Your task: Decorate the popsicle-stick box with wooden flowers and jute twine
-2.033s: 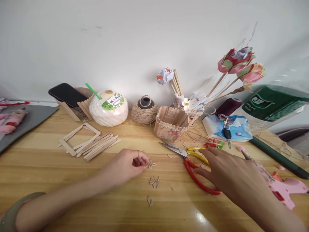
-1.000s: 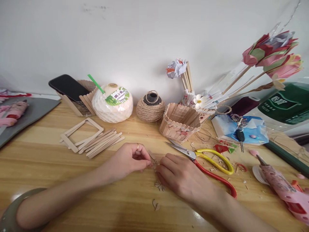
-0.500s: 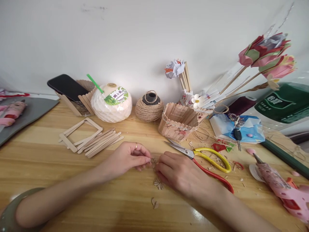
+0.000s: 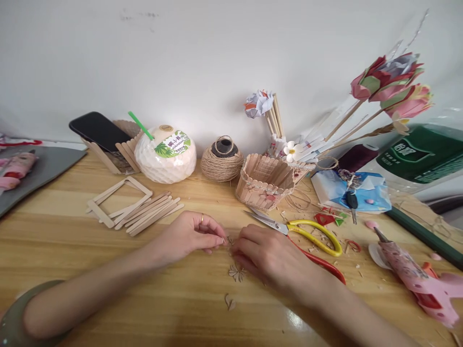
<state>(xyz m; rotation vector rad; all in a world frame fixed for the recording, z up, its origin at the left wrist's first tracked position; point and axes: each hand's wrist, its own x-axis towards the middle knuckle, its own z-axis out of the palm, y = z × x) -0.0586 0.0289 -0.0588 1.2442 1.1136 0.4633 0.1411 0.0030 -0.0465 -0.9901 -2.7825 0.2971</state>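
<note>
My left hand [image 4: 198, 233], with a ring on one finger, pinches thumb and forefinger together at the middle of the table; a tiny pale tip shows there, too small to name. Close by on the right, my right hand [image 4: 262, 248] has its fingers curled down, and what they hold, if anything, is hidden. Between the two lies a small petal-shaped wooden cluster [image 4: 230, 240], partly covered. Just below, a flower of thin wooden petals [image 4: 237, 273] rests on the table. Nearer me are a few loose wooden petals [image 4: 230, 302].
Yellow-and-red-handled scissors [image 4: 285, 228] lie open beyond my right hand, among scraps. A pink glue gun [image 4: 415, 279] is at the right. Craft sticks [image 4: 154, 214], a coconut [image 4: 166, 161], twine [image 4: 222, 164] and a stick basket [image 4: 264, 188] stand behind.
The view has shifted slightly, so the things at the right appear a little further left. Both hands keep nearly the same pose over the small wooden pieces.
</note>
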